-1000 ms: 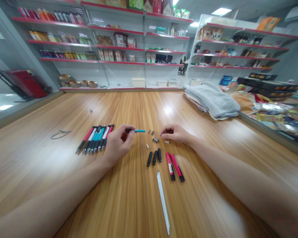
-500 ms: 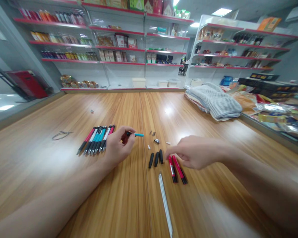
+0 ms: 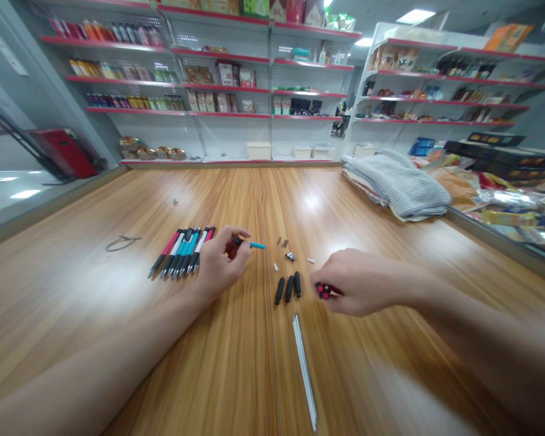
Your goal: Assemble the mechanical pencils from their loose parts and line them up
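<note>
Pen parts [image 3: 289, 288] on wood table [image 3: 95, 284], shelves [image 3: 227, 130] behind

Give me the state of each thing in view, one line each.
left hand: closed, gripping blue pen barrel
right hand: closed, gripping red pen pieces
whole pens: assembled, lying side by side
black pen parts: loose, lying apart
white refills: loose, bunched together
striped cloth: folded
</note>
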